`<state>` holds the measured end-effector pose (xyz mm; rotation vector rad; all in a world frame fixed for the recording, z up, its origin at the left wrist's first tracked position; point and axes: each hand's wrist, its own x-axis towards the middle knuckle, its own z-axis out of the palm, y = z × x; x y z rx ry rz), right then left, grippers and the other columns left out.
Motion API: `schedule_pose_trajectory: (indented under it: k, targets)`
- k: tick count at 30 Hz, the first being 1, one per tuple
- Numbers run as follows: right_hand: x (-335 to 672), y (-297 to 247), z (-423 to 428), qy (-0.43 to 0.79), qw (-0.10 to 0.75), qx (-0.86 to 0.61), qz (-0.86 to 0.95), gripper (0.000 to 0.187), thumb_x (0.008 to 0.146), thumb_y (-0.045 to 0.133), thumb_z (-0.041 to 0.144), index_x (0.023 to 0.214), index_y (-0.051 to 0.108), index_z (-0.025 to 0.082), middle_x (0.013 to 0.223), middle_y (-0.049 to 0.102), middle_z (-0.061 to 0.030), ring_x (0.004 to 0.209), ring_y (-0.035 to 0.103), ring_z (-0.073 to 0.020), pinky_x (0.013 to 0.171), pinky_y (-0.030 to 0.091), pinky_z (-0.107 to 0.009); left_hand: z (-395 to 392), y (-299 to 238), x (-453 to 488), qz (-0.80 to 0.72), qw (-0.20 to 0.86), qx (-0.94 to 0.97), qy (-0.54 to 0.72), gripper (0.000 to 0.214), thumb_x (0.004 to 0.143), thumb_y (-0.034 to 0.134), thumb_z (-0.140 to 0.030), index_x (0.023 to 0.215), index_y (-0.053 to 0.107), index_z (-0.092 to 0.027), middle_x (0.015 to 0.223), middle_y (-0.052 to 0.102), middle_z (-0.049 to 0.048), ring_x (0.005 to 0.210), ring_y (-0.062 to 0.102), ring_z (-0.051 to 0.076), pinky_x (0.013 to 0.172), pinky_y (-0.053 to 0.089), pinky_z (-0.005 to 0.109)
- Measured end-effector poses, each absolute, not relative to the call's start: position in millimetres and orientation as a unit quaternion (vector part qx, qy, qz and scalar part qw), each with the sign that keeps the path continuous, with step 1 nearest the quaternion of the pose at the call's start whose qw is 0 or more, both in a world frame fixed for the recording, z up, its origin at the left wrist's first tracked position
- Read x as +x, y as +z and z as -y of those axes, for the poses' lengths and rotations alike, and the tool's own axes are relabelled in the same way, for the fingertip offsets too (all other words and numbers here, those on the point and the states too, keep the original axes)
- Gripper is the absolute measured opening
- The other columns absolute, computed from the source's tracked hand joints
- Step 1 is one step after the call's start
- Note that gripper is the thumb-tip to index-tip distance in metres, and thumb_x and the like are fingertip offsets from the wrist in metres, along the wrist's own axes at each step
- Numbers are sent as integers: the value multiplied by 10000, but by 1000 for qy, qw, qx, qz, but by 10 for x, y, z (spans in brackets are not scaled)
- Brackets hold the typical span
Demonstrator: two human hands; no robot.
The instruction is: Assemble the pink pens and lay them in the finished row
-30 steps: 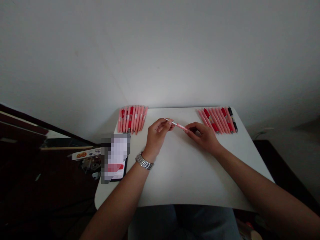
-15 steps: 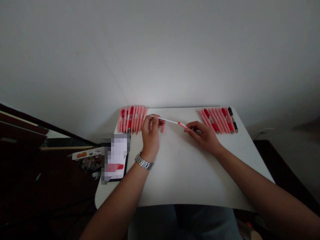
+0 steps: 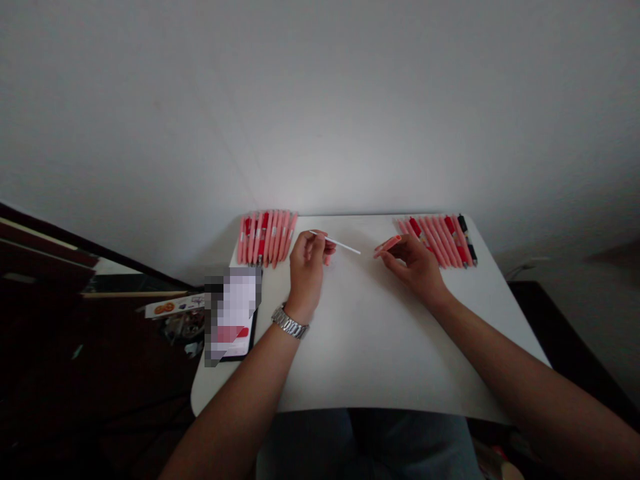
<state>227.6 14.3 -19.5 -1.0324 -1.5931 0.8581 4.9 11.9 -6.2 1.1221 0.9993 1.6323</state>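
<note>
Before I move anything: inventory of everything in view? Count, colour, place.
white rod: 1, white, in left hand
pink piece: 1, pink, at left fingers
pink barrel: 1, pink, in right hand
left pens: several, pink and red, far left of table
right pens: several, pink, red, one black, far right
phone: 1, dark-edged, pixelated, left side
table: 1, white, centre
wall: 1, grey-white, behind
clutter: uncountable, mixed, left of table
watch: 1, silver, left wrist
trousers: 1 pair, dark grey-blue, below table
left hand: 1, bare, over table
right hand: 1, bare, over table
</note>
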Motion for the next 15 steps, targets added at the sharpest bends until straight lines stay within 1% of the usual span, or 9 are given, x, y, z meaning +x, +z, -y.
schedule_pose_trajectory:
  k: [1, 5, 6, 12, 15]
  targets:
    - [2280, -198, -145, 344, 499, -436, 665, 251, 897, 718, 433, 1008, 621, 230, 991, 745, -59, 920, 736, -204, 901, 604, -398, -119, -61, 47, -404, 445, 453, 658, 195, 963, 637, -410, 958, 639, -214, 886, 662, 30, 804, 659, 132, 639, 500, 235]
    - [2296, -226, -160, 321, 425, -486, 693, 231, 884, 720, 434, 977, 646, 236, 936, 752, -55, 862, 737, -218, 849, 609, -401, -118, -54, 45, -407, 445, 457, 654, 206, 962, 636, -416, 957, 637, -211, 873, 661, 28, 799, 660, 133, 631, 495, 231]
    - [2297, -230, -162, 320, 418, -490, 695, 223, 887, 715, 433, 968, 645, 237, 929, 751, -56, 859, 736, -220, 845, 608, -402, -117, -54, 46, -407, 445, 458, 653, 209, 962, 637, -418, 958, 637, -210, 871, 662, 27, 799, 661, 133, 629, 493, 229]
    - [2279, -223, -165, 334, 482, -454, 671, 220, 902, 703, 412, 1000, 613, 236, 933, 733, -45, 874, 733, -203, 858, 600, -383, -117, -63, 46, -401, 444, 459, 657, 225, 957, 644, -431, 984, 639, -208, 883, 672, 33, 815, 674, 137, 643, 504, 230]
    - [2270, -219, -164, 344, 499, -442, 661, 237, 902, 708, 408, 1024, 607, 232, 953, 723, -48, 882, 731, -198, 867, 598, -383, -115, -58, 48, -396, 445, 460, 658, 232, 955, 645, -437, 993, 639, -208, 885, 673, 34, 820, 678, 139, 643, 509, 231]
